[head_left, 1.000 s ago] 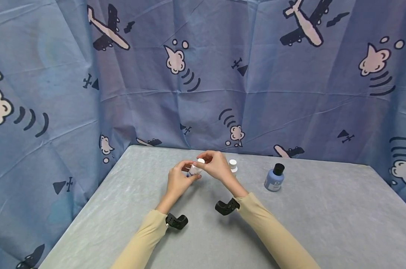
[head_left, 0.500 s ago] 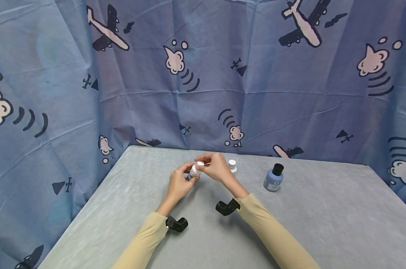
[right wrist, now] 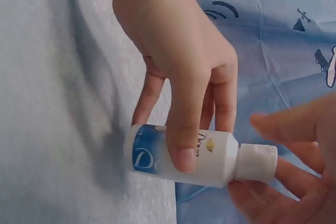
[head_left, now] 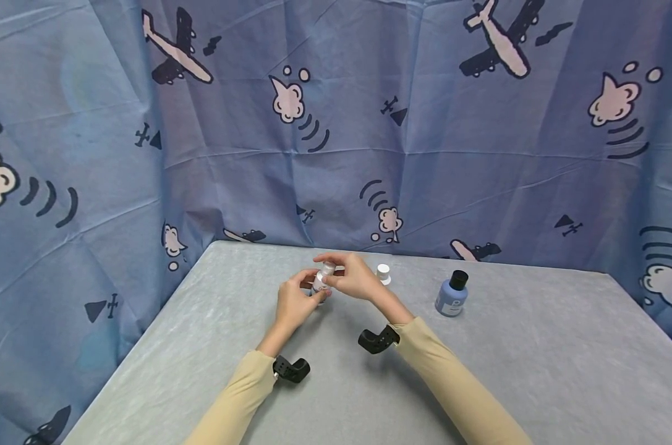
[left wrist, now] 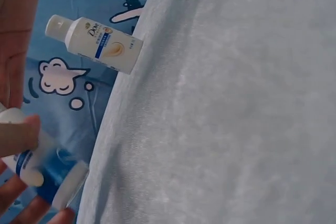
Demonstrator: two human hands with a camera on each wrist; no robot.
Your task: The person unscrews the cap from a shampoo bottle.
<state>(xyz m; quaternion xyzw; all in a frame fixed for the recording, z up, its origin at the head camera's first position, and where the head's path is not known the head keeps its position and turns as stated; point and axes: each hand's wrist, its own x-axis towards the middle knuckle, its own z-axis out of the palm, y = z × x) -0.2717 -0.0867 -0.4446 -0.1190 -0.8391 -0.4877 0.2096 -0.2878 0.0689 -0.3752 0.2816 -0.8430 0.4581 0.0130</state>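
My left hand (head_left: 297, 303) grips a small Dove bottle (right wrist: 212, 156), thumb across its label and fingers behind. The body is white with a blue lower part. In the right wrist view the white cap (right wrist: 257, 162) points right. My right hand (head_left: 355, 276) is around this cap, one finger standing off it while other fingertips touch its lower side. In the left wrist view the held bottle (left wrist: 44, 169) is partly covered by fingers. Behind my right hand stands a second white Dove bottle (left wrist: 102, 45), mostly hidden in the head view.
A blue bottle (head_left: 450, 299) with a black cap stands upright to the right of my right hand. The grey cloth-covered table (head_left: 536, 346) runs back to a blue curtain (head_left: 347, 123) printed with aeroplanes.
My right hand has shifted a little left and its fingers have turned about the cap. The held bottle tilts less than before. My left hand keeps its hold.
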